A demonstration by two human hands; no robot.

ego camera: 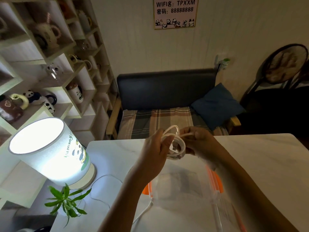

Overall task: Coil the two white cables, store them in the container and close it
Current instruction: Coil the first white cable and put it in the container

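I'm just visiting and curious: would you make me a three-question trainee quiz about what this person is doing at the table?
1. True or false: the white cable is coiled up between both hands.
2. What is lit to the person's left: A) a lamp, B) a candle, C) a screen?
3. What colour are the clips on the clear container?

Key: 1 true. 2 A. 3 orange.

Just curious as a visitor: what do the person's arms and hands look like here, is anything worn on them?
Both are bare. The left hand and right hand show no gloves, and I can make out no rings, watch or bracelet. Both forearms are uncovered to the picture's bottom edge; no sleeve shows.
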